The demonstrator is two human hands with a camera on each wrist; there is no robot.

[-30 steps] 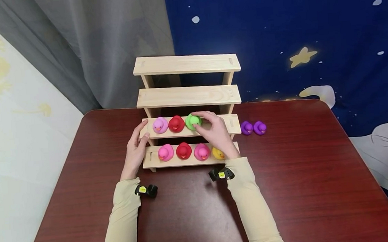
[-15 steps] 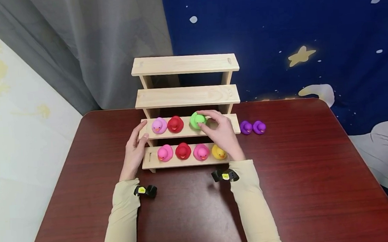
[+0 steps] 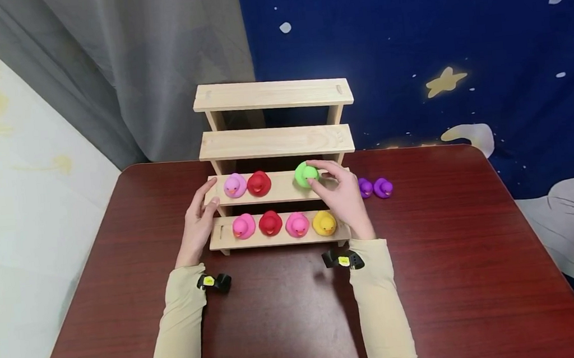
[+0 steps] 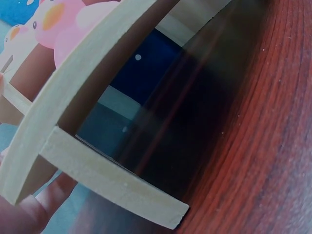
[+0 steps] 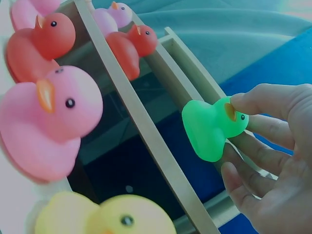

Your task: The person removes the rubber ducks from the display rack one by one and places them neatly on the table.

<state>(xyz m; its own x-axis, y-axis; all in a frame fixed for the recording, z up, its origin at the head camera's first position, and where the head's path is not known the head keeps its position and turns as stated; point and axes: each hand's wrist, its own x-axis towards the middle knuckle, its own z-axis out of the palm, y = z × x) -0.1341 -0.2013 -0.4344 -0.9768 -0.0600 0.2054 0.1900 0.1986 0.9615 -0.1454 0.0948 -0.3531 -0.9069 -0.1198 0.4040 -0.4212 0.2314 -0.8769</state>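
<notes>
Green duck point(image 3: 306, 175) is at the rack's point(image 3: 272, 94) second shelf up, right of the red duck point(image 3: 259, 184); we can't tell if it touches wood. Our right hand point(image 3: 345, 196) pinches its head, spare fingers loosely spread. Our left hand point(image 3: 198, 222) grips that shelf's left end. Front-row ducks point(image 3: 297, 225) stand below; our right hand partly blocks the purple ducks point(image 3: 383, 188).

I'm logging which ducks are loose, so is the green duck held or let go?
Held: both the head and right wrist views show the right hand with fingertips on the green duck, pinching it.
</notes>
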